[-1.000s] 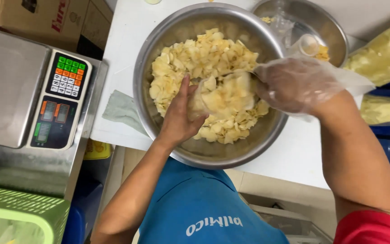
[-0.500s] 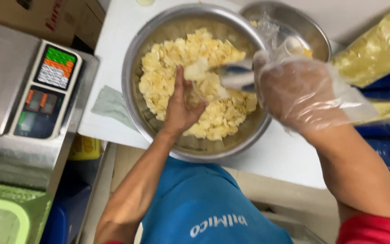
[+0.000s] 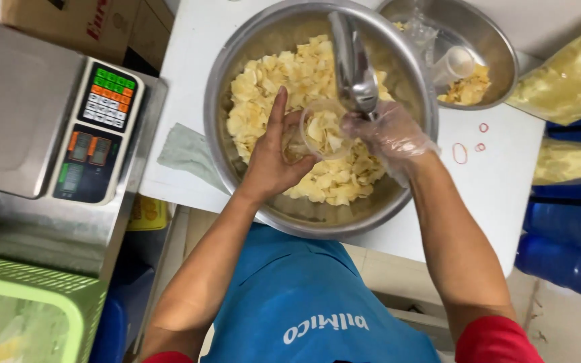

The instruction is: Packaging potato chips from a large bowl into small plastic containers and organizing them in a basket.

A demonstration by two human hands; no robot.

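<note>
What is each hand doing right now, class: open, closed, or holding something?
Left hand: bare, open, steadying a clear plastic bag of pale yellow chips.
Right hand: gloved, closed on a shiny metal scoop.

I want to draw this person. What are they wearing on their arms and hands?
The right hand wears a thin, clear, crinkly plastic glove. The left hand is bare. Both forearms are bare, with short red sleeves at the upper arms.

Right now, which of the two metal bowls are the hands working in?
The large bowl nearest the person, heaped with chips. Both the left hand and gloved right hand are inside it; the small bowl sits behind, untouched.
</note>
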